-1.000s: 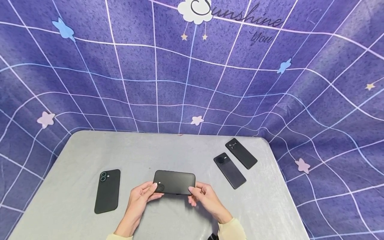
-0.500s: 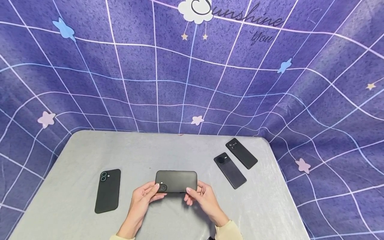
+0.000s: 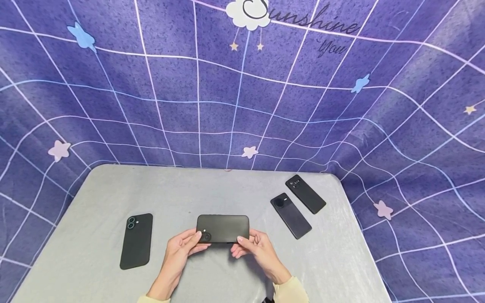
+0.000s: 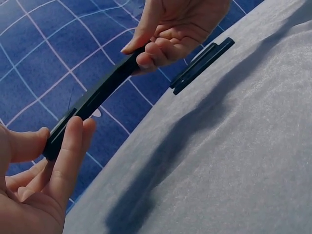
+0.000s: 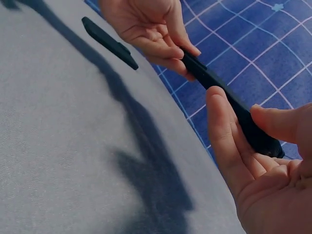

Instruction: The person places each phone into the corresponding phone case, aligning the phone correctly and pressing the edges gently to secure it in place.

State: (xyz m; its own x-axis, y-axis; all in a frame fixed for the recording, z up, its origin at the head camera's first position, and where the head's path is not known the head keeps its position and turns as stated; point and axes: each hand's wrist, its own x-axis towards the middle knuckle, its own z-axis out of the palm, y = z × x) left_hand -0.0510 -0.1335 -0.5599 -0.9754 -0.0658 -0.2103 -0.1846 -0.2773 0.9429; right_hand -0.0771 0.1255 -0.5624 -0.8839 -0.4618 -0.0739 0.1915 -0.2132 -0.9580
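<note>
A dark smartphone (image 3: 224, 227) lies sideways between both hands, its back and camera bump facing the head camera. My left hand (image 3: 181, 251) pinches the camera end, thumb on the back near the lenses and fingers underneath. At the other end my right hand (image 3: 261, 251) holds the phone with its thumb on the lower corner. Both wrist views show the phone (image 4: 100, 90) edge-on, raised off the table above a shadow. Fingers of the left hand (image 5: 151, 31) and right hand (image 5: 278, 170) cover its ends. The phone's screen side is hidden from the head view.
A black phone (image 3: 136, 242) with two lenses lies face down on the grey cloth-covered table (image 3: 170, 189), left of the hands. To the right lie a dark phone with a round camera (image 3: 291, 216) and another black phone (image 3: 306, 194). Purple patterned cloth (image 3: 212, 113) hangs behind.
Over the second, the held phone has shifted slightly right and turned closer to level, both hands still gripping it. The phones on the table have stayed put.
</note>
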